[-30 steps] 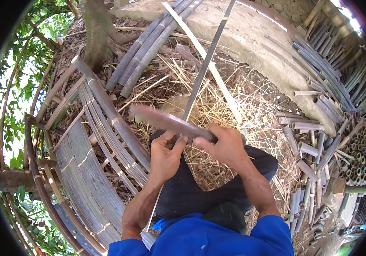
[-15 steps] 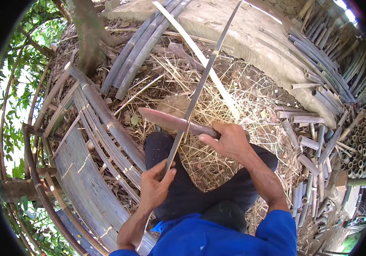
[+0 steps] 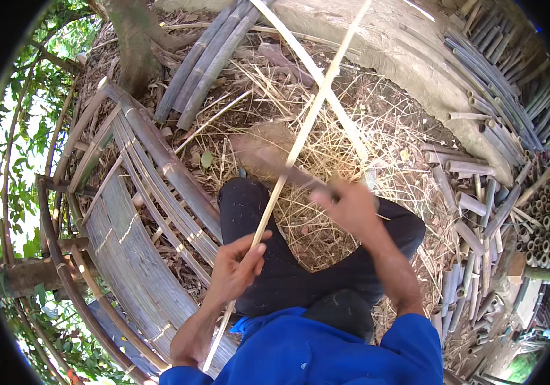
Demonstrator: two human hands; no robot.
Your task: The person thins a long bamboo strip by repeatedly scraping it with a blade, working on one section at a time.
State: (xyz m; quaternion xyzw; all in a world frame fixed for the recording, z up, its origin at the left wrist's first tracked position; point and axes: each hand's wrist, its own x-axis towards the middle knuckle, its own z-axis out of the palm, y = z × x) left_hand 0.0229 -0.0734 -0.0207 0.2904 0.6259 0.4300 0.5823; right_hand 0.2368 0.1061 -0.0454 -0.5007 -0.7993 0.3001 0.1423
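Currently, pale bamboo strip [image 3: 313,115] at frame centre, long axis rising rightward, upper end cut off at top edge, left hand [image 3: 233,273] pinching it, right hand [image 3: 352,210] closed round blurred knife [image 3: 302,178]

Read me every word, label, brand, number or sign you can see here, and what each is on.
No readable text in this view.
Knife in the right hand: blurred, so any marking is unreadable.
Bamboo strip in the left hand: no lettering visible.
Blue shirt: a small pale mark, too small to make out.
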